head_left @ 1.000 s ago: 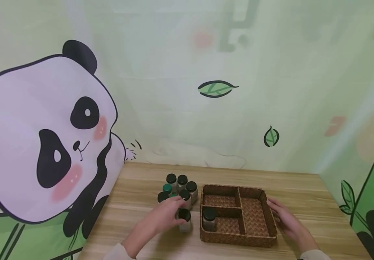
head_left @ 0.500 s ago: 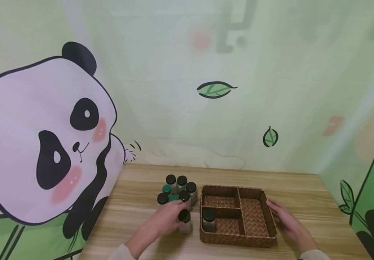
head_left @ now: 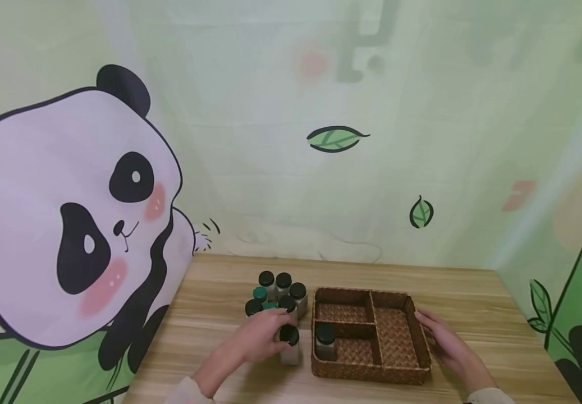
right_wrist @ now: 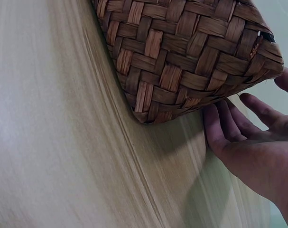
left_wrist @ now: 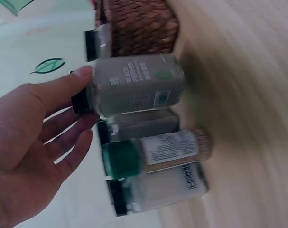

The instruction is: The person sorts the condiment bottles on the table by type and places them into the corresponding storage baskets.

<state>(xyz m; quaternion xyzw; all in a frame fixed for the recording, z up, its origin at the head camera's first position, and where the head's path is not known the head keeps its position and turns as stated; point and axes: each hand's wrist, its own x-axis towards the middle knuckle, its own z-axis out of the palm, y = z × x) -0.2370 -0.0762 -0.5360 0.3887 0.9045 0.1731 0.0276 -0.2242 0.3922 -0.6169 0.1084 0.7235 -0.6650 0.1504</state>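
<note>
My left hand [head_left: 262, 336] pinches the black cap of a spice jar [left_wrist: 136, 85] between thumb and fingers. The jar is clear, filled with grey-brown powder and labelled black pepper; it stands upright just left of the woven basket [head_left: 371, 375]. Behind it is a cluster of several jars with black caps, among them a green-capped jar [left_wrist: 172, 149]. My right hand [head_left: 447, 342] rests its fingers against the basket's right side, as the right wrist view also shows. Another black-capped jar [head_left: 325, 343] stands in the basket's front left compartment.
The wooden table [head_left: 220, 314] meets a printed backdrop [head_left: 270, 168] with a panda and leaves. The basket has three compartments split by woven dividers [head_left: 376, 331]. The jar cluster lies close to its left wall.
The jar in my left hand has shifted slightly to the right, toward the basket. My right hand and the basket have stayed in place.
</note>
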